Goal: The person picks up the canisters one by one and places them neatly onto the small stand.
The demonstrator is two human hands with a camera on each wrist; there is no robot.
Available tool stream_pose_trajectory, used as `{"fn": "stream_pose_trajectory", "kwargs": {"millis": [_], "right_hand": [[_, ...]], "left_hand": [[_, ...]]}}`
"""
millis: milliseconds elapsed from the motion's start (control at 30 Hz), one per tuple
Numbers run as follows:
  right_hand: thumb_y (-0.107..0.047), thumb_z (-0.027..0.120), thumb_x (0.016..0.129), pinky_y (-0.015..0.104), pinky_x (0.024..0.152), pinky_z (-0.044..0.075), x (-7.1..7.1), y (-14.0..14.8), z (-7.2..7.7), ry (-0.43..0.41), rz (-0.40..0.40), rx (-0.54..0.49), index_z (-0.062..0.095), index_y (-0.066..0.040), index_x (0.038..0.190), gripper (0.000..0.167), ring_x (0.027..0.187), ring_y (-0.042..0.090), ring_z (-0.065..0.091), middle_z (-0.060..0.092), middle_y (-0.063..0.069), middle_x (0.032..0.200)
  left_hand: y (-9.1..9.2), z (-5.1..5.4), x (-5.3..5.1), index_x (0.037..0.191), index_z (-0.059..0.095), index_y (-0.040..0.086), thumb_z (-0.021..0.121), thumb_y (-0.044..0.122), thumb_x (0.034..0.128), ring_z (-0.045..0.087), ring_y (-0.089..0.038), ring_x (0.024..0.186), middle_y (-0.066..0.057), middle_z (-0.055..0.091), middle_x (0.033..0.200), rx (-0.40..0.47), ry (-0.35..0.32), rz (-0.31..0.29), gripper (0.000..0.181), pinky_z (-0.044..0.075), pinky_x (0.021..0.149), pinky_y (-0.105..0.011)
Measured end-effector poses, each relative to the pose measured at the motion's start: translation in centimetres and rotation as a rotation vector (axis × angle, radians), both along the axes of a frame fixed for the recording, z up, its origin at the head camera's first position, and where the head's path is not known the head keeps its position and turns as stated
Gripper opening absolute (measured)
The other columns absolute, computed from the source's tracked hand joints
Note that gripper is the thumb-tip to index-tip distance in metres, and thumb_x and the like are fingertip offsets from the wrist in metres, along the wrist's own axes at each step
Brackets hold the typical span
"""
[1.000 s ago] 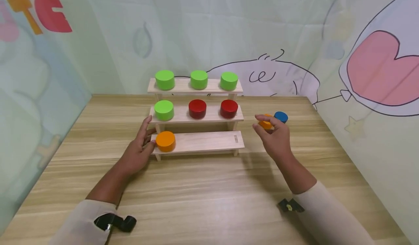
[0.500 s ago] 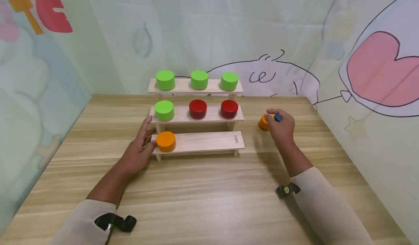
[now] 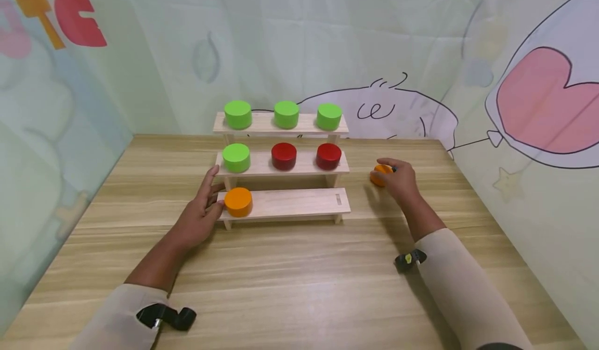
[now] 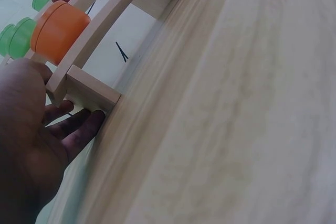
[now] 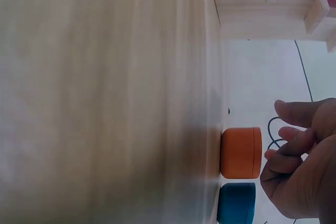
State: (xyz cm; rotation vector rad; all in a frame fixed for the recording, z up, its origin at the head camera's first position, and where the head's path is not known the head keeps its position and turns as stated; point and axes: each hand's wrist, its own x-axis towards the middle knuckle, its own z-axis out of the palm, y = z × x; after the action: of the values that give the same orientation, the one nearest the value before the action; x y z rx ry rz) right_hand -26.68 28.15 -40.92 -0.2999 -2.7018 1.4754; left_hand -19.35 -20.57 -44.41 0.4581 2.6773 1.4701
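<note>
A three-tier wooden stand (image 3: 299, 204) carries coloured cylinders. My left hand (image 3: 198, 217) holds its left end, with the thumb at the lowest shelf's edge and fingers by the leg (image 4: 94, 90) underneath. Beside that thumb, an orange cylinder (image 3: 238, 202) sits on the lowest shelf. To the right of the stand, my right hand (image 3: 398, 178) hovers over another orange cylinder (image 3: 378, 179), thumb and index finger apart. The right wrist view shows a gap between the hand and this orange cylinder (image 5: 240, 153). A blue cylinder (image 5: 236, 203) stands next to it, mostly hidden by the hand in the head view.
Green cylinders (image 3: 286, 115) line the top shelf. The middle shelf bears a green cylinder (image 3: 236, 157) and two red cylinders (image 3: 283, 156). All stand on a wood-grain table (image 3: 290, 282), with a printed cloth backdrop (image 3: 262, 38) behind and at both sides.
My right hand moved right and away from me, then slightly back left over the orange cylinder beside the stand. The left hand and the cylinders have stayed put.
</note>
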Motion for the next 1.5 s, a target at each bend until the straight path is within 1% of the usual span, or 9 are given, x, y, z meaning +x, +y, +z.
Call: {"fn": "stream_pose_trajectory", "kwargs": {"millis": [67,167,333,433,667,867,1033,1300,1500], "right_hand": [[-0.016,0.075,0.103,0.054,0.128,0.043,-0.3,0.2,0.0,-0.016,0.013,0.029,0.063,-0.002,0.153,0.053,0.162,0.042,0.040,0.049,0.024,0.168],[-0.017,0.078,0.101,0.053,0.126,0.045,-0.6,0.5,0.0,-0.043,0.002,0.063,0.065,-0.002,0.151,0.053,0.156,0.043,0.047,0.052,0.024,0.165],[-0.016,0.082,0.098,0.051,0.130,0.041,-0.8,0.9,-0.2,-0.077,0.016,0.091,0.070,0.001,0.144,0.051,0.156,0.045,0.046,0.048,0.026,0.168],[-0.015,0.083,0.096,0.051,0.130,0.040,-1.0,1.1,-0.4,-0.077,0.026,0.106,0.071,0.002,0.141,0.050,0.156,0.045,0.045,0.049,0.027,0.167],[-0.012,0.085,0.094,0.050,0.124,0.045,-1.1,1.1,-0.4,-0.078,0.023,0.113,0.072,0.001,0.141,0.050,0.147,0.043,0.052,0.055,0.028,0.159],[-0.008,0.087,0.092,0.050,0.128,0.042,-1.2,1.2,-0.5,-0.075,0.019,0.119,0.073,-0.001,0.140,0.050,0.152,0.043,0.049,0.055,0.028,0.160],[-0.009,0.085,0.094,0.051,0.130,0.040,-1.3,1.4,-0.7,-0.087,0.022,0.124,0.071,-0.002,0.143,0.051,0.155,0.044,0.045,0.052,0.029,0.163],[-0.018,0.082,0.100,0.051,0.128,0.042,-1.4,1.6,-1.0,-0.116,0.045,0.134,0.069,-0.007,0.146,0.050,0.155,0.044,0.046,0.053,0.026,0.163],[-0.021,0.080,0.102,0.051,0.127,0.042,-1.3,1.8,-0.9,-0.112,0.048,0.117,0.070,-0.010,0.146,0.047,0.155,0.043,0.046,0.054,0.024,0.163]], "left_hand": [[-0.1,-0.1,0.0,0.175,-0.010,0.041,0.042,0.012,0.1159,0.045,-0.060,0.152,-0.033,0.034,0.173,-0.003,0.003,0.001,0.084,0.038,0.122,-0.074],[-0.1,-0.1,-0.1,0.175,-0.010,0.041,0.042,0.012,0.1160,0.046,-0.060,0.152,-0.034,0.035,0.172,0.002,0.009,-0.001,0.084,0.039,0.122,-0.074],[-0.1,-0.2,-0.2,0.175,-0.010,0.044,0.042,0.013,0.1165,0.046,-0.060,0.152,-0.033,0.035,0.173,-0.001,0.011,-0.003,0.084,0.039,0.122,-0.074],[-0.1,-0.3,-0.2,0.175,-0.010,0.045,0.041,0.014,0.1167,0.045,-0.060,0.152,-0.032,0.034,0.173,-0.008,0.015,-0.001,0.083,0.039,0.122,-0.074],[0.0,0.0,-0.1,0.176,-0.009,0.040,0.043,0.012,0.1165,0.047,-0.059,0.151,-0.033,0.035,0.172,0.006,0.024,-0.010,0.084,0.041,0.121,-0.073],[-0.1,-0.2,-0.2,0.175,-0.009,0.043,0.043,0.012,0.1168,0.047,-0.058,0.152,-0.032,0.035,0.173,0.002,0.015,-0.003,0.084,0.040,0.122,-0.072],[-0.1,-0.4,-0.3,0.175,-0.010,0.044,0.042,0.013,0.1170,0.046,-0.058,0.152,-0.032,0.034,0.174,-0.003,0.010,0.000,0.084,0.039,0.122,-0.072],[-0.1,-0.2,0.1,0.176,-0.009,0.038,0.044,0.011,0.1161,0.049,-0.059,0.150,-0.034,0.036,0.172,0.009,0.023,-0.007,0.084,0.042,0.120,-0.072],[-0.1,-0.1,0.0,0.175,-0.009,0.042,0.043,0.013,0.1163,0.048,-0.059,0.151,-0.033,0.035,0.173,-0.003,0.018,0.005,0.083,0.041,0.121,-0.072]]}}
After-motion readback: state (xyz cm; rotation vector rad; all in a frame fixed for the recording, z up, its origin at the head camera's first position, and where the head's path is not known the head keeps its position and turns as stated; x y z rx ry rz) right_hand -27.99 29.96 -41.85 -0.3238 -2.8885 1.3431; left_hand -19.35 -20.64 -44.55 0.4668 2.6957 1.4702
